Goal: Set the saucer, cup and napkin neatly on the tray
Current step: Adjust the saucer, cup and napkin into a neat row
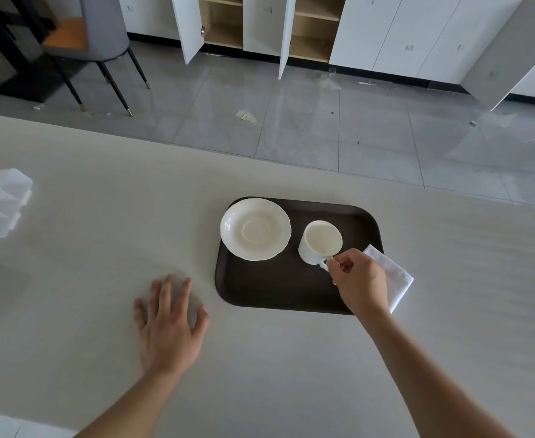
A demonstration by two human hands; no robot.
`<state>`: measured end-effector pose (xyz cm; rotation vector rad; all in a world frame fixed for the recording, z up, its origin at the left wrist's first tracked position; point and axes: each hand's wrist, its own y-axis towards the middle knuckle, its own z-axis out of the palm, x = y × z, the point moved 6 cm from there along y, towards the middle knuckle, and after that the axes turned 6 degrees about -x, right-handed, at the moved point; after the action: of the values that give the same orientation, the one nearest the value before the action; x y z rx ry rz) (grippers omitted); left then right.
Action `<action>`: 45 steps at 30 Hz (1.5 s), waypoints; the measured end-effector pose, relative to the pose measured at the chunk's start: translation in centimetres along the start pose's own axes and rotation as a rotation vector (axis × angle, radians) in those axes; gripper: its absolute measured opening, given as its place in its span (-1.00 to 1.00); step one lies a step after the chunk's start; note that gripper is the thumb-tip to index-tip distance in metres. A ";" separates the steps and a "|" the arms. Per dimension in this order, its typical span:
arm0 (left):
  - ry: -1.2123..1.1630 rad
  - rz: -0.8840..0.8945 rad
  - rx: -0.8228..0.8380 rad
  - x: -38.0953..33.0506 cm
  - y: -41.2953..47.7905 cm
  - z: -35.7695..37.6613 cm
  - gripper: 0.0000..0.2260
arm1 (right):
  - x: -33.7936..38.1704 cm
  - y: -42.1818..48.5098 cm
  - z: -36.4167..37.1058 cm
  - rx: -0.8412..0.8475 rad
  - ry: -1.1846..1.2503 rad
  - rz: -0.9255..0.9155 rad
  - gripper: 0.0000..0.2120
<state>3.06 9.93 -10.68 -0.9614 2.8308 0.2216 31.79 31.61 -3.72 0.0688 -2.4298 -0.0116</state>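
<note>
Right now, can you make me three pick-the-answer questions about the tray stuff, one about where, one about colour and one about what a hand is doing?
1. Where is the saucer?
A. On the tray's far left part
B. Under the cup
C. On the floor

2. What colour is the tray?
A. White
B. Dark brown
C. Red

3. What is the right hand doing?
A. Lying flat on the table
B. Lifting the napkin
C. Pinching the cup's handle

Answers: 1 A, the saucer sits at the tray's far left, overhanging the rim, apart from the cup. 2 B, the tray is dark against the pale table. 3 C, its fingers close on the handle; the left hand is the flat one, and the napkin lies under the right hand.
</note>
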 end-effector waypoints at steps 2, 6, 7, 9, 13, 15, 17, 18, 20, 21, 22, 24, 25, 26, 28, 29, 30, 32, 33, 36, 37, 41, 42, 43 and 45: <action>0.008 -0.001 0.010 0.1 0.1 0.1 -0.39 | 0.5 0.3 0.3 -0.009 0.004 0.001 -0.78; 0.007 -0.009 0.017 0.1 0.1 0.2 -0.40 | 1.5 0.9 1.0 -0.039 0.008 0.026 -0.77; 0.003 -0.009 0.012 0.1 0.1 0.2 -0.40 | 1.7 1.0 1.2 -0.041 0.013 0.039 -0.78; -0.006 -0.008 0.003 0.1 0.1 0.2 -0.40 | 2.0 1.0 1.7 -0.049 0.043 0.068 -0.77; -0.007 -0.009 0.003 0.1 0.1 0.2 -0.40 | 2.4 0.6 2.4 -0.073 0.099 0.105 -0.76; -0.006 -0.008 0.005 0.1 0.1 0.2 -0.40 | 2.5 0.3 2.5 -0.090 0.114 0.119 -0.76; -0.003 -0.009 0.006 0.1 0.1 0.2 -0.40 | 2.5 0.0 2.7 -0.105 0.137 0.138 -0.75; 0.002 -0.008 0.008 0.1 0.1 0.2 -0.40 | 2.6 -0.1 2.7 -0.113 0.152 0.149 -0.75; 0.010 -0.007 0.006 0.2 0.1 0.3 -0.40 | 2.7 -0.3 2.8 -0.123 0.182 0.175 -0.75; 0.011 -0.005 0.004 0.2 0.1 0.3 -0.40 | 2.8 -0.4 2.9 -0.124 0.197 0.191 -0.75; 0.011 -0.003 0.001 0.2 0.1 0.4 -0.40 | 2.9 -0.5 3.1 -0.124 0.214 0.206 -0.75; 0.018 0.001 -0.004 0.3 0.1 0.5 -0.41 | 3.0 -0.7 3.4 -0.119 0.245 0.228 -0.75; 0.020 0.002 -0.007 0.3 0.1 0.5 -0.41 | 3.1 -0.8 3.5 -0.117 0.256 0.236 -0.75; 0.020 0.003 -0.009 0.3 0.1 0.5 -0.41 | 3.1 -0.8 3.6 -0.118 0.266 0.245 -0.75; 0.021 0.004 -0.012 0.3 0.1 0.6 -0.41 | 3.1 -0.9 3.8 -0.124 0.286 0.258 -0.75; 0.022 0.005 -0.014 0.3 0.1 0.5 -0.41 | 3.1 -1.0 3.8 -0.130 0.293 0.262 -0.75; 0.023 0.005 -0.016 0.3 0.1 0.5 -0.41 | 3.2 -1.1 3.8 -0.135 0.299 0.266 -0.75; 0.023 0.003 -0.018 0.3 0.1 0.5 -0.42 | 3.2 -1.1 3.9 -0.143 0.309 0.278 -0.75; 0.021 0.003 -0.019 0.3 0.0 0.5 -0.42 | 3.2 -1.2 3.9 -0.146 0.314 0.285 -0.75; 0.018 0.004 -0.017 0.3 0.1 0.5 -0.42 | 3.2 -1.2 4.0 -0.155 0.330 0.300 -0.75; 0.017 0.003 -0.016 0.3 0.1 0.5 -0.41 | 3.2 -1.2 4.0 -0.156 0.332 0.303 -0.75; 0.016 0.002 -0.013 0.3 0.1 0.6 -0.41 | 3.0 -1.1 4.1 -0.151 0.341 0.311 -0.75; 0.017 0.001 -0.009 0.3 0.1 0.6 -0.41 | 3.0 -1.1 4.2 -0.149 0.345 0.312 -0.75; 0.019 -0.001 -0.006 0.3 0.1 0.6 -0.41 | 2.9 -1.1 4.2 -0.147 0.350 0.312 -0.75; 0.020 -0.003 -0.004 0.3 0.1 0.6 -0.41 | 2.9 -1.1 4.2 -0.144 0.351 0.303 -0.76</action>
<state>2.76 9.95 -11.36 -0.9735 2.8478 0.2184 26.97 30.33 -5.04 -0.3351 -2.0600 -0.0351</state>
